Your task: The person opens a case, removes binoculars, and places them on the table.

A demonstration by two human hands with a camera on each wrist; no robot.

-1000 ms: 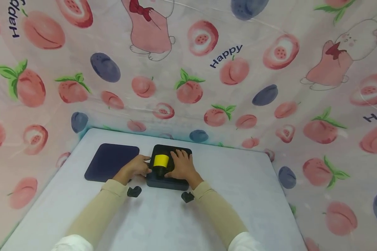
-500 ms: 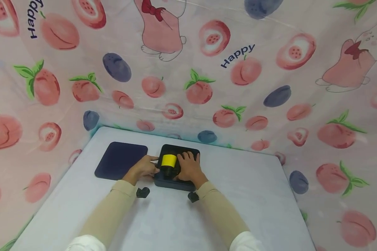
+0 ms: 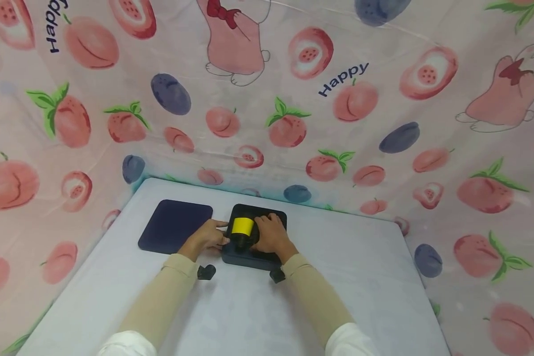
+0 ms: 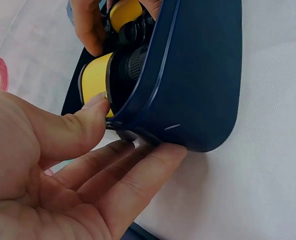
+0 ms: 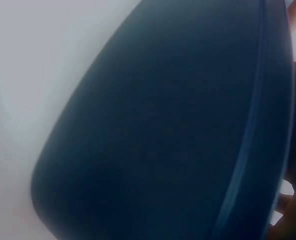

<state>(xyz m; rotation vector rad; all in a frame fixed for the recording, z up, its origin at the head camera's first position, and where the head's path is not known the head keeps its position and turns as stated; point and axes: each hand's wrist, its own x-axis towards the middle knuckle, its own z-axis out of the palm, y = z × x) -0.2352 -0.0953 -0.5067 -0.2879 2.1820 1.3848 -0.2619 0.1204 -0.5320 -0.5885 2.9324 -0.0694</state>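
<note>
Black-and-yellow binoculars [image 3: 242,227] lie in a dark blue box [image 3: 244,261] with rounded corners. My left hand [image 3: 208,235] holds the box's left wall. In the left wrist view its thumb [image 4: 95,117] lies at the rim against a yellow barrel [image 4: 94,80], and its fingers touch the outside of the box. My right hand [image 3: 270,235] grips the binoculars' right side with fingers bent, covering that barrel in the head view. The right wrist view is mostly filled by the blurred box wall [image 5: 152,125]; little of the hand shows there.
A flat dark blue lid-like panel [image 3: 173,226] lies on the white table [image 3: 351,277], left of the box and partly behind my left hand. Behind the table hangs a pink fruit-patterned sheet [image 3: 267,173]. Black wrist cameras [image 3: 206,272] stick out below both hands.
The fingers of my right hand, spread flatter before, have bent in around the binoculars. My left hand and the box look unmoved; the head view has shifted left, then steadied.
</note>
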